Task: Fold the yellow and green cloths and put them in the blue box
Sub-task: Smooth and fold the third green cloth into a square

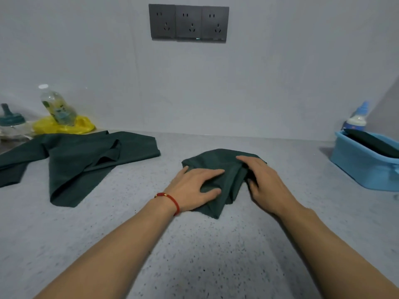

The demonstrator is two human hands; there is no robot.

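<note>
Head view — both hands (228, 182) on folded green cloth (218, 160).

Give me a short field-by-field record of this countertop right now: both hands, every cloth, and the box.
left hand: flat on the folded green cloth, pressing
right hand: fingers curled into that cloth's right edge, grip on a fold
unfolded green cloth: spread out, far left
yellow cloth: crumpled by the wall, under a plastic bottle
blue box: far right, a dark cloth already inside
</note>
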